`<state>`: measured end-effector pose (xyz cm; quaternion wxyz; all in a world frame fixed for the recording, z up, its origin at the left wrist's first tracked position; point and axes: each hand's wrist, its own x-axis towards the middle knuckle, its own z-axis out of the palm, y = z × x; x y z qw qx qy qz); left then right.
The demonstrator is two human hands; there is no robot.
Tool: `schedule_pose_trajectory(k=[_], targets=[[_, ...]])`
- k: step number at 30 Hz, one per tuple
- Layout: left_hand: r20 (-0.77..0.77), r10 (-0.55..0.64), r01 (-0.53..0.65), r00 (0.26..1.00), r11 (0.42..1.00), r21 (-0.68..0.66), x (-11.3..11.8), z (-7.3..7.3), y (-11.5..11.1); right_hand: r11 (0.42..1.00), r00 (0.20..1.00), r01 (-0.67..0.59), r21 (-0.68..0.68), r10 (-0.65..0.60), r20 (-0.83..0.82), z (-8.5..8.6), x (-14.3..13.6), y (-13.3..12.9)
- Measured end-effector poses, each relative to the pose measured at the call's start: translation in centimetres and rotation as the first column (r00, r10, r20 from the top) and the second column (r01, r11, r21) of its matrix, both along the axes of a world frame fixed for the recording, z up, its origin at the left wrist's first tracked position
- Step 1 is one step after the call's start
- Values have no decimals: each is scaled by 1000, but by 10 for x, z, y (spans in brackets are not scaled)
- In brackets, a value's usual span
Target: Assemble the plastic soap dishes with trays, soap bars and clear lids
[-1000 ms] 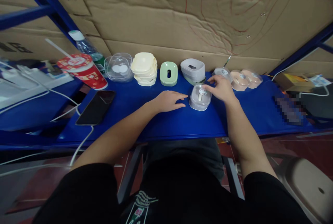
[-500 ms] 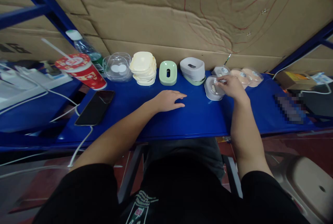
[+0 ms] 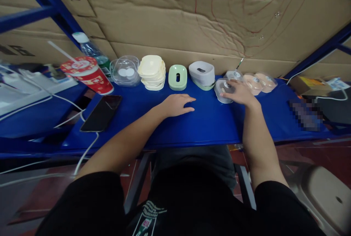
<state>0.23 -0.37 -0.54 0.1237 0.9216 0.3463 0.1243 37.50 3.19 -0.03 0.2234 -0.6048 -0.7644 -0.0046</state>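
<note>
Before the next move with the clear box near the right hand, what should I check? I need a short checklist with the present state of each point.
1. Right hand is on the clear box: ok, its fingers rest on the box's right side.
2. Firm grip on the box: cannot tell, the fingers cover the contact.
3. Box sits flat on the blue shelf: ok.
4. Gap to the grey dish stack on its left: ok, apart but close.
5. Left hand is free: ok, flat on the shelf, holding nothing.
6. Phone and red cup are out of the way: ok, far left.
</note>
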Motion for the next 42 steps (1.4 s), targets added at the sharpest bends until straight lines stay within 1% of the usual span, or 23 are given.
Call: schedule_pose_trajectory(k=[3, 6, 9, 11, 12, 15, 17, 18, 20, 23, 30, 33, 38, 42], targets=[[26, 75, -76, 997, 996, 43, -2, -1, 2, 1000, 1000, 17, 16, -17, -4, -5, -1, 5], [69, 173, -178, 982, 982, 61, -3, 0, 5, 995, 999, 44, 91, -42, -24, -8, -3, 10], [145, 302, -314, 942, 946, 74, -8, 6, 8, 978, 994, 105, 179, -98, -45, -9, -7, 14], [216, 396, -423, 893, 901, 98, -16, 13, 11, 967, 991, 129, 218, -118, -64, -11, -11, 15], [256, 444, -483, 859, 869, 113, -22, 17, 14, 965, 990, 131, 229, -116, -75, -11, -14, 15], [351, 579, -654, 736, 743, 146, -44, 29, 21, 967, 991, 100, 235, -77, -106, -11, -23, 15], [362, 648, -726, 670, 674, 139, -59, 33, 27, 972, 993, 65, 225, -41, -108, -11, -30, 14], [351, 676, -749, 647, 650, 128, -66, 34, 29, 974, 994, 48, 220, -26, -102, -10, -32, 14], [312, 718, -774, 622, 624, 108, -75, 34, 33, 977, 996, 17, 212, 2, -87, -9, -37, 13], [286, 737, -786, 612, 609, 111, -81, 30, 38, 978, 995, -10, 209, 30, -94, -9, -40, 12], [383, 680, -767, 625, 625, 141, -79, 27, 40, 977, 986, -24, 213, 59, -158, -8, -45, 8], [387, 686, -775, 615, 617, 138, -80, 25, 41, 977, 986, -32, 211, 66, -156, -7, -46, 7], [342, 713, -784, 613, 602, 152, -85, 20, 45, 971, 987, -48, 233, 82, -138, -6, -54, 4], [358, 733, -807, 578, 578, 119, -85, 20, 47, 969, 985, -79, 233, 112, -133, -4, -65, -1]])
